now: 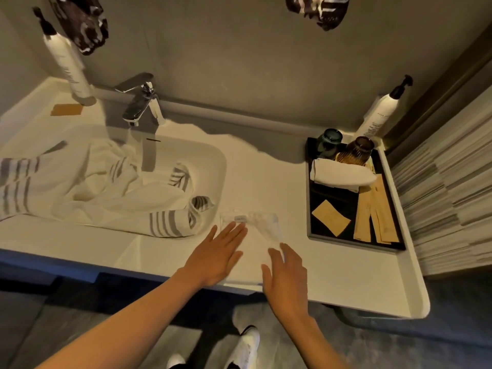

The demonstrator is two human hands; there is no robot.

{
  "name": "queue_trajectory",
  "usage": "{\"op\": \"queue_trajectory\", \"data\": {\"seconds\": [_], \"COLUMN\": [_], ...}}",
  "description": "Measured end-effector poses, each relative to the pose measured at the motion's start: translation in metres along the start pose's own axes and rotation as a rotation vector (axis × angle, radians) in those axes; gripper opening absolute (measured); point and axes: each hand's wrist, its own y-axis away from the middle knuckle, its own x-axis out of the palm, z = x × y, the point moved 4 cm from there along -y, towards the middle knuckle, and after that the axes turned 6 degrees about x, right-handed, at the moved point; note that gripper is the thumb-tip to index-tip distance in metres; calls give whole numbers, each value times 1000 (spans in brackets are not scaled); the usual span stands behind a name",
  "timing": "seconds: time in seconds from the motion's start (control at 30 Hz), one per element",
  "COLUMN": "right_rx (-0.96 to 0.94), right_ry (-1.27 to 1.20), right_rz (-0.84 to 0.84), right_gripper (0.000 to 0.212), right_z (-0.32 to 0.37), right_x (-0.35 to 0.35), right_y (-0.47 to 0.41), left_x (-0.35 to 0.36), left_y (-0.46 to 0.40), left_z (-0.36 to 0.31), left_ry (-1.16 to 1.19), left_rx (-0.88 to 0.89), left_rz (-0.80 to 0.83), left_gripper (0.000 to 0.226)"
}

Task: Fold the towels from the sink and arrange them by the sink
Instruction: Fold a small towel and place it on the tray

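A small white towel [259,233] lies folded on the counter just right of the sink [213,161], a label showing at its far edge. My left hand [217,255] rests flat on its left side with fingers spread. My right hand [286,275] lies flat on its near right corner, fingers apart. Neither hand grips anything. A larger white towel with grey stripes [106,190] lies crumpled in the sink and spills over its left and front rims.
A chrome faucet [142,102] stands behind the sink, a white pump bottle [70,67] to its left. At the right, a black tray [311,209] holds a rolled towel [343,174], two glasses and paper packets. Another pump bottle [379,115] stands behind it.
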Motion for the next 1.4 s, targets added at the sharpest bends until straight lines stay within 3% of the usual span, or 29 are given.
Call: {"op": "queue_trajectory", "data": {"seconds": [0.1,0.2,0.27,0.37,0.43,0.5,0.6,0.67,0.73,0.8,0.87,0.97,1.03,1.1,1.17,1.23,1.4], "right_rx": [448,522,500,530,432,217,-115,-173,-203,-173,-79,233,457,620,613,514,452], "right_ry": [-396,-463,-427,-495,-425,-271,-8,100,153,111,42,-194,-370,-536,-458,-316,-316], "right_rz": [121,301,384,352,228,112,76,99,87,78,92,118,209,245,241,242,339], "right_gripper": [58,39,27,22,28,36,36,40,35,35,41,56,79,86,71,57,57], "right_z": [-6,2,3,3,12,30,60,67,67,62,53,38,35,36,38,40,33], "right_x": [-5,-11,-15,-26,-38,-46,-35,-20,-9,-6,-6,-7,1,5,5,6,8], "right_y": [-15,-34,-41,-43,-41,-36,-17,-8,-2,-1,0,4,4,1,-1,-2,-6], "left_x": [-8,-16,-24,-36,-40,-37,-39,-44,-57,-59,-50,-39,-36,-39,-43,-49,-99], "left_y": [6,22,25,9,-7,-21,-31,-33,-33,-35,-37,-41,-44,-46,-53,-66,-95], "left_z": [-18,-35,-36,-32,-37,-42,-47,-37,-24,-7,11,20,15,11,9,9,5], "left_ry": [-81,-75,174,741,1038,1318,1615,1354,863,635,602,596,539,324,112,130,339], "left_rx": [101,187,27,-389,-540,-660,-765,-776,-715,-652,-630,-587,-468,-299,-104,11,-43], "left_rz": [-122,-176,-170,-154,-152,-128,-141,-176,-186,-175,-185,-231,-241,-215,-171,-54,228], "left_gripper": [59,41,27,29,40,48,49,38,31,29,39,60,64,66,71,70,63]}}
